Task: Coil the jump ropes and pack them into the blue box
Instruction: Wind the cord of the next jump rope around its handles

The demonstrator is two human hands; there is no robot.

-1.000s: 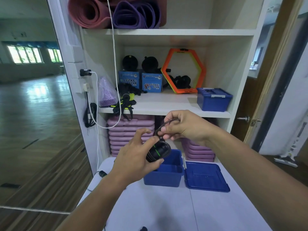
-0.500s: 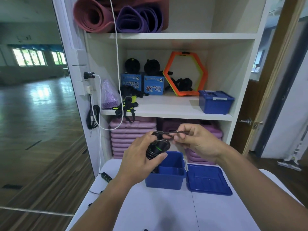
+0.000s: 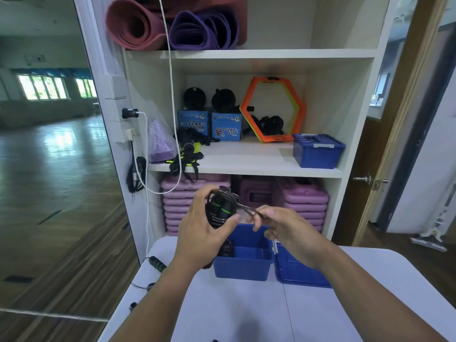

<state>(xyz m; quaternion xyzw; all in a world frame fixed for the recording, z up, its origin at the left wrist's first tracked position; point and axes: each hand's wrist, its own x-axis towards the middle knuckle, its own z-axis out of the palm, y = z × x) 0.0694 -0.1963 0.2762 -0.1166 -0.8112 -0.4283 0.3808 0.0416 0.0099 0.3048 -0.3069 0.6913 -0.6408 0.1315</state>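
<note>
Fingers of both hands clamp one coiled jump rope (image 3: 219,210) above the blue box (image 3: 243,264).

A: The blue box (image 3: 243,266) is open at the top, and the right part of its inside is bare, so a hand could go in there. A dark coil (image 3: 227,248) fills its left corner.

B: Both hands hover above the opening. The left hand (image 3: 201,233) and the bundled jump rope (image 3: 219,208) cover the left side; the right hand (image 3: 287,230) overhangs the right rim.

A: The lid (image 3: 296,272) lies flat just right of the box. The near table (image 3: 246,314) is bare; a handle (image 3: 158,263) lies at its left edge.
</note>
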